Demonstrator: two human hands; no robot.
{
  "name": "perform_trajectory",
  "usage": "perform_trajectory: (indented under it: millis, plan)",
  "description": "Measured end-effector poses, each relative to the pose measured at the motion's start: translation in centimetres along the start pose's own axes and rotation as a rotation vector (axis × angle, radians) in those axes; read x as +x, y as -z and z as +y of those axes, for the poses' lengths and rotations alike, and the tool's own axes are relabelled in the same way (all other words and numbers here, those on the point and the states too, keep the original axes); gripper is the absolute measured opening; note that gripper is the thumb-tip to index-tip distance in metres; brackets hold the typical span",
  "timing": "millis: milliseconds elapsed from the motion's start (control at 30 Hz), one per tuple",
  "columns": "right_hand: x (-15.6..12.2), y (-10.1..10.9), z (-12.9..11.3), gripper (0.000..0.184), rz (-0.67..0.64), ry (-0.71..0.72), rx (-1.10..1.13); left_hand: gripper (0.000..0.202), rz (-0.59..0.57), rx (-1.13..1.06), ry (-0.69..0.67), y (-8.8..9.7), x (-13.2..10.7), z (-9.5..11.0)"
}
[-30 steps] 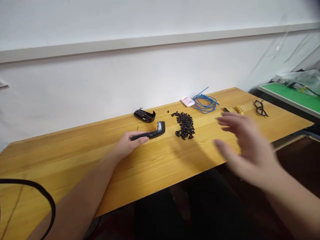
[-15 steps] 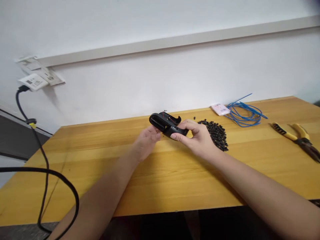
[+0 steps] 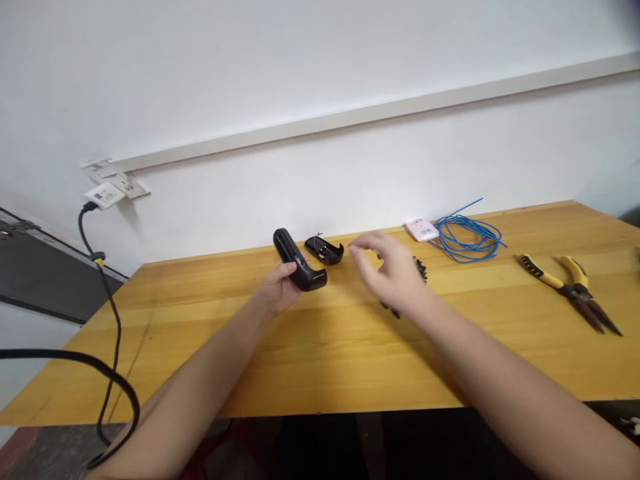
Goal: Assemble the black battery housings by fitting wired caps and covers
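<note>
My left hand (image 3: 277, 288) is closed around a black curved plastic housing (image 3: 299, 265), held just above the wooden table (image 3: 310, 347). A second black shell piece (image 3: 326, 250) with red wires inside lies on the table right behind it. My right hand (image 3: 389, 268) hovers to the right of both, blurred by motion, its fingers spread and empty. That hand covers most of a pile of small black parts (image 3: 419, 269).
A blue wire coil (image 3: 467, 235) and a small pink-and-white packet (image 3: 422, 230) lie at the back right. Yellow-handled pliers (image 3: 570, 283) rest at the right. A black cable (image 3: 107, 313) hangs from a wall socket (image 3: 104, 194) at the left.
My right hand has let go of the black housing and moved right, toward the pile of parts. My left hand now holds the housing alone. The view shifted slightly.
</note>
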State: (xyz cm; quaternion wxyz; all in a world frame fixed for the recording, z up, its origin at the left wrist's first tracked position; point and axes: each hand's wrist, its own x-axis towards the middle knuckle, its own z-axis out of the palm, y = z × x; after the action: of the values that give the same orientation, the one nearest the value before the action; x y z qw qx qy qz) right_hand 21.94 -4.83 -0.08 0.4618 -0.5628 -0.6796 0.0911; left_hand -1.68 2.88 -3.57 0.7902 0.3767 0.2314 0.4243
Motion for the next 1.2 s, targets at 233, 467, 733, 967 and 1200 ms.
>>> perform_trajectory:
  millis: [233, 467, 733, 967, 1200]
  plan:
    - [5.3, 0.5, 8.3, 0.023, -0.136, -0.498, -0.464, 0.036, -0.082, -0.115, 0.125, -4.5, 1.7, -4.2]
    - [5.4, -2.9, 11.1, 0.041, -0.231, -0.512, -0.61, 0.046, -0.265, -0.177, 0.314, -3.7, 1.1, -6.7]
    - [5.3, -2.9, 11.3, 0.028, -0.235, -0.476, -0.64, 0.045, -0.375, -0.211, 0.235, -2.9, 1.2, -5.5]
    - [5.0, -2.5, 11.4, 0.028, -0.225, -0.496, -0.648, 0.046, -0.534, -0.157, 0.225, -2.5, 1.4, -5.8]
    - [5.0, -1.0, 9.8, 0.02, -0.105, -0.475, -0.56, 0.049, -0.504, -0.176, 0.218, -2.5, 1.5, -5.8]
